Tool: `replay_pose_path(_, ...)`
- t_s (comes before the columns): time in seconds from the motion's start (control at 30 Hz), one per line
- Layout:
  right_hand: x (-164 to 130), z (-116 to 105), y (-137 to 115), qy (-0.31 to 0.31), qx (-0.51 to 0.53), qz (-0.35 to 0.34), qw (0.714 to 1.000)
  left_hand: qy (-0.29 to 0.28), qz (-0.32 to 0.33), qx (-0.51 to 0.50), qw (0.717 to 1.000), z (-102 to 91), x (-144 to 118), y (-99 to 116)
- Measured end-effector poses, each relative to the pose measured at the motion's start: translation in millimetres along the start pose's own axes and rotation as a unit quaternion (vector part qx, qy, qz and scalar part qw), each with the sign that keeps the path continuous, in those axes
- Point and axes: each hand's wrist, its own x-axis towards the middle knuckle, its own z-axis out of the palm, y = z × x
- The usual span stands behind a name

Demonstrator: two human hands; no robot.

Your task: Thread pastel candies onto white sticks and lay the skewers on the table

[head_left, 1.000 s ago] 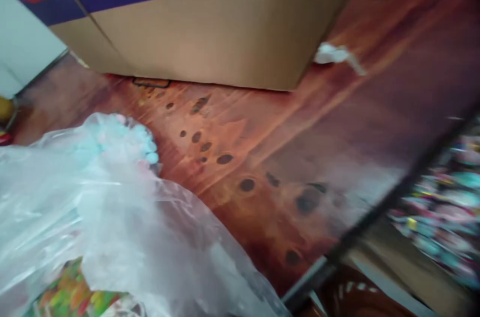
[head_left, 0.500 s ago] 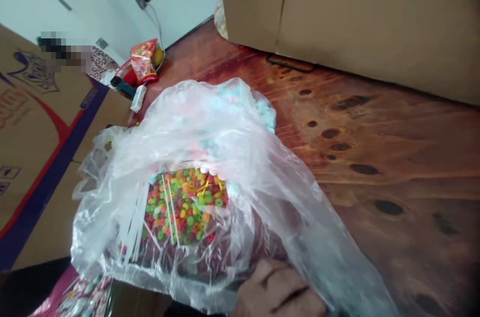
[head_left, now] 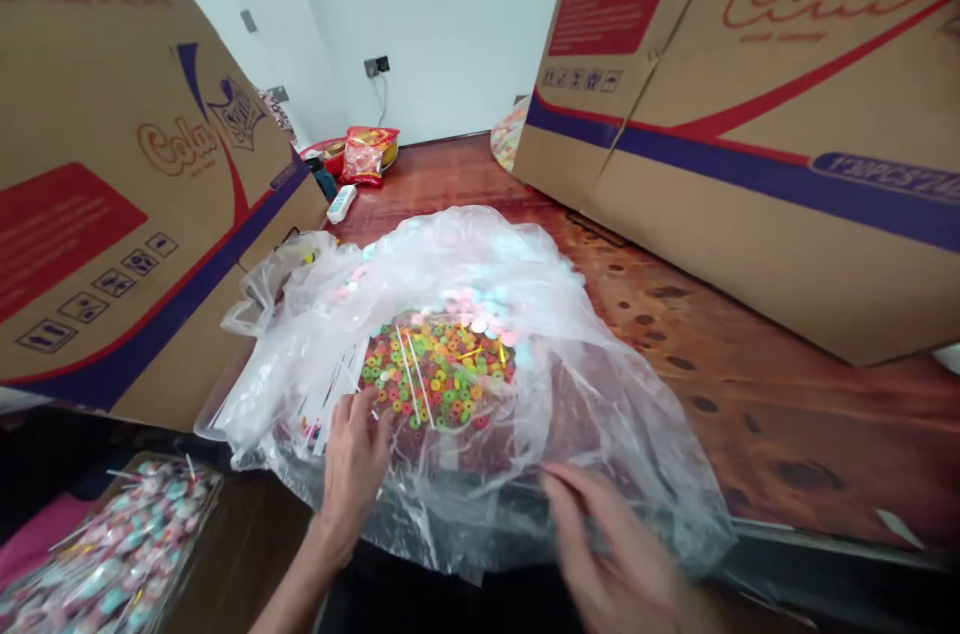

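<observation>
Closest to the person, the right hand (head_left: 615, 559) is blurred at the bottom edge, palm down with the fingers spread out flat and loose, clasping nothing; its fingertips reach the near, lower skirt of the clear plastic bag (head_left: 600, 384). A little further in, the left hand (head_left: 354, 462) comes up from the forearm with the fingers stretched and slightly parted, their tips pressed against the bag's film just beside the left edge of the coloured ring candies (head_left: 435, 376); whether any film is pinched between them I cannot tell. The bag sprawls open on the reddish wooden table (head_left: 787, 394), between the two hands and beyond them, and the ring candies lie heaped inside it just past the left fingertips, with thin white sticks (head_left: 411, 384) running across them. Behind the rings, deeper in the bag, sits a mound of pale blue and pink sweets (head_left: 469, 259).

Down at the left, below the table edge, lies a packet of wrapped lollipops (head_left: 112, 554). A large cardboard box (head_left: 112, 184) stands to the left of the bag and another cardboard box (head_left: 750, 114) to the right. At the far end of the table, near the white wall (head_left: 457, 24), rest a red snack packet (head_left: 367, 154) and a small white remote-like object (head_left: 341, 204).
</observation>
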Motion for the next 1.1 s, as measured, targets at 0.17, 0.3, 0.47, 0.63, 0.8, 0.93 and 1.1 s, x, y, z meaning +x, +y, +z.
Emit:
replay_pose_path(0.17,77.5,113.8,-76.6,-0.114,-0.159,-0.122,0.973,-0.037,-0.016,0.111,0.993,4.4,14.0,-27.5)
replay_pose_path(0.3,102.6,159.0,-92.0,-0.191,-0.294,-0.077,0.934,-0.05,-0.02,0.123,0.991,22.4,25.5,-19.7)
replay_pose_path(0.47,112.7,162.0,-96.4,-0.248,-0.297,0.004,0.922,-0.055,0.003,0.033,0.998,33.3,30.8,-25.2)
replay_pose_path(0.63,124.8,155.9,-91.7,-0.281,-0.248,0.063,0.925,-0.025,-0.012,-0.03,0.999,15.5,35.6,-46.9)
replay_pose_path(0.8,122.4,169.1,-93.9,-0.245,-0.16,0.071,0.953,-0.006,-0.033,0.039,0.999,-4.1,53.0,-75.1)
replay_pose_path(0.93,112.2,194.0,-118.0,-0.263,-0.145,0.053,0.952,-0.001,-0.029,0.077,0.997,-4.6,56.4,-82.0)
replay_pose_path(1.1,112.8,211.5,-145.8,-0.322,-0.157,0.034,0.933,0.034,0.052,0.077,0.995,-3.8,43.3,-80.7)
